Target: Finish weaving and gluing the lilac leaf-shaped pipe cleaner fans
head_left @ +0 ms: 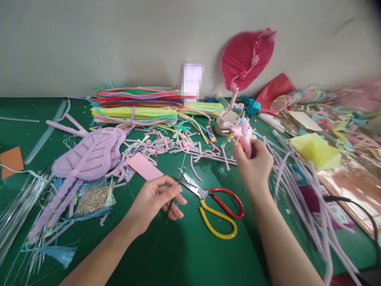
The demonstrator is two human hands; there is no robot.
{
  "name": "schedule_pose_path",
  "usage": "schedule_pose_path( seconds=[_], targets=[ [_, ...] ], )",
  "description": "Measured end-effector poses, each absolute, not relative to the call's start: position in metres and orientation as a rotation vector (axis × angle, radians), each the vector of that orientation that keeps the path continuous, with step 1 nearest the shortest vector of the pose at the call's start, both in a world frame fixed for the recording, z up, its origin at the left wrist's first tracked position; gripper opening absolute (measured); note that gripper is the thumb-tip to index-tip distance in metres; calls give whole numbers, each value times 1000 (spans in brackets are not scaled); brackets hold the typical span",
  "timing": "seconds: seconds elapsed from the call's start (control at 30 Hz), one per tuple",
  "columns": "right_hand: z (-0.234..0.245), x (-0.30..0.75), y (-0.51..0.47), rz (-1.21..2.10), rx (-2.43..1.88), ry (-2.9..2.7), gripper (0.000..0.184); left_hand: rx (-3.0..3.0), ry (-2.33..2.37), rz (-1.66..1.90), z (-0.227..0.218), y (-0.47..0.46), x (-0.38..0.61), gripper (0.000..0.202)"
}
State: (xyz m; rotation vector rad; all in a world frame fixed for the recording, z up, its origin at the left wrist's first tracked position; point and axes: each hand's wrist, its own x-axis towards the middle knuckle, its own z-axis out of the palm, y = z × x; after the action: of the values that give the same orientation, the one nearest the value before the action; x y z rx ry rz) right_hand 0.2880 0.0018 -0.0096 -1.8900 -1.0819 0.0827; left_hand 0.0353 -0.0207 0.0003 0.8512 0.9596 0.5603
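My left hand point(159, 202) pinches a few thin dark green wires point(180, 176) between thumb and fingertips, its other fingers loosely curled. Scissors point(205, 194) with one red and one yellow handle lie just right of it, blades partly spread. Farther out, my right hand point(253, 163) is closed around a pink fuzzy object point(245, 131) with an orange part. A metal tip seems to point left from it; its exact kind is unclear. Behind it stands a round beige container point(228, 119). Short lilac pipe cleaner pieces point(166, 143) are scattered beyond my left hand.
Bundled coloured pipe cleaners point(133, 115) lie against the wall. A lilac pipe-cleaner fan point(89, 153) and a pink card point(145, 166) are at left. A dark pink fan point(248, 59) stands behind. Long lilac pipe cleaners point(315, 210), a black cord point(357, 204) and paper scraps crowd the right.
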Motion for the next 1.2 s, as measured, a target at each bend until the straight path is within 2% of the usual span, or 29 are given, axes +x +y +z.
schedule_pose_path(
  seconds=[0.1,0.33,0.7,0.9,1.0,1.07,1.2],
  targets=[
    [0,307,2,-34,-1972,-1037,36,865,962,577,3,-19,34,25],
    [21,311,-7,-161,-2036,-1303,35,886,1008,635,3,-16,32,27],
    [-4,332,6,-137,-2637,-1375,45,898,1001,629,2,-17,32,28],
    [-9,331,11,-139,-2666,-1381,47,909,1009,631,4,-17,32,30],
    [1,310,-1,-194,-2448,-1350,43,905,1031,641,5,-17,32,30],
    [7,285,-13,2,-2119,-1318,31,902,1048,657,5,-18,34,30],
    [9,223,-35,1065,-1585,-1202,30,900,1053,683,3,-19,37,30]
  ],
)
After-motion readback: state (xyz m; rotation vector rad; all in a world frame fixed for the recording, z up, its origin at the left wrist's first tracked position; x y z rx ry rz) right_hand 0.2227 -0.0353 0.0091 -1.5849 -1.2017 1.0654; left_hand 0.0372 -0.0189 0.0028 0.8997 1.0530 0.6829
